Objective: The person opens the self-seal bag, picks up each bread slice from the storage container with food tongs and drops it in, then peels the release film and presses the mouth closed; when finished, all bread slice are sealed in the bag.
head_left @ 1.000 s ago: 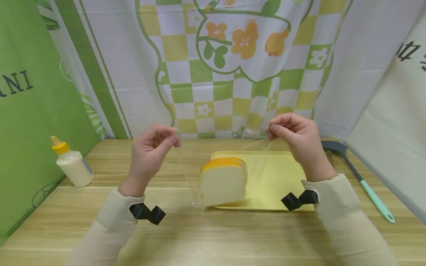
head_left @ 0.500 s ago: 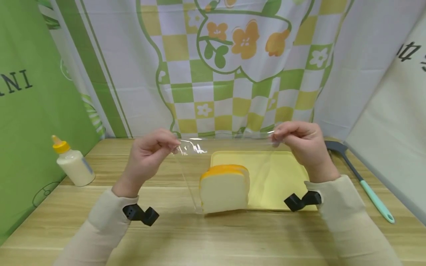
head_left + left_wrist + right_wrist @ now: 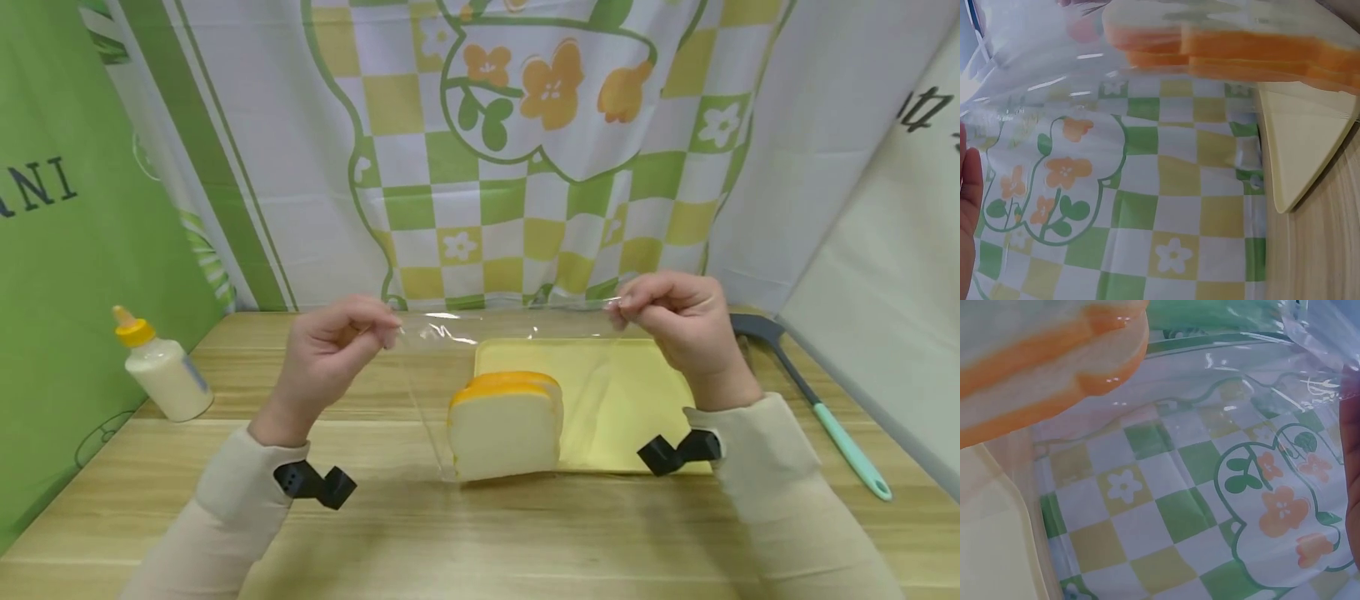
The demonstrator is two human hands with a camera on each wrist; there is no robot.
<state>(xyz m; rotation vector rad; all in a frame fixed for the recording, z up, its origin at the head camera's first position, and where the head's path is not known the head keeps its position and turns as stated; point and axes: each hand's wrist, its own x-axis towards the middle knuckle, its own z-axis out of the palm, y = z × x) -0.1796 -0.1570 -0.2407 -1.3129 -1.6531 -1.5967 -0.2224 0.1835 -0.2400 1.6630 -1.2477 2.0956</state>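
Observation:
A clear plastic bag (image 3: 450,329) hangs stretched between my two hands. My left hand (image 3: 330,350) pinches its upper left corner between thumb and fingers; my right hand (image 3: 678,321) pinches the upper right corner. Low in the bag, toward its left side, stand bread slices (image 3: 504,433) with orange crusts, one behind another. In the head view they cover the left part of the yellow tray (image 3: 630,400). Both wrist views show the bread through the film, its crust (image 3: 1247,47) facing up. Whether the bag touches the table, I cannot tell.
A squeeze bottle (image 3: 168,375) with a yellow cap stands at the left of the wooden table (image 3: 480,542). To the right lies a spatula (image 3: 847,446) with a mint handle. A patterned curtain (image 3: 547,192) hangs behind the table.
Both hands have moved slightly apart and the film between them is now pulled taut. The bread has come slightly lower and nearer in the head view. Almost nothing differs over the last half second.

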